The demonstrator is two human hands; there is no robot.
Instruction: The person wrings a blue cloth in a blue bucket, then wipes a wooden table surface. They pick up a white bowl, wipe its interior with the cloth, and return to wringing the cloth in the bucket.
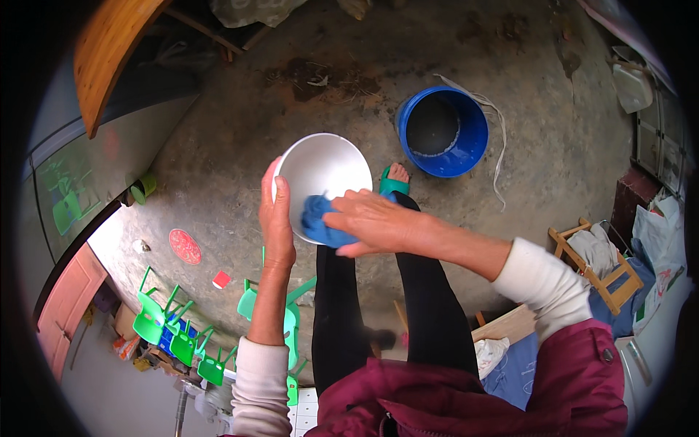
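A round white container (323, 158), like a small bucket or deep bowl, is tilted in front of me so that I look into it. My left hand (278, 218) grips its left side, with the thumb over the rim. In my right hand (377, 221) is a bunched blue cloth (322, 221), pressed against the inside wall near the lower rim. Part of the cloth is hidden under the fingers. On the concrete floor beyond my foot stands a blue bucket (474, 136) with murky water (434, 128) in it.
A pale cord or strip (499, 136) lies beside the blue bucket. My foot in a green slipper (394, 183) is close to it. Several green plastic chairs (150, 317) stand at lower left. A small wooden frame (614, 278) and bags (658, 246) are at right. Wet dirt (322, 79) marks the floor ahead.
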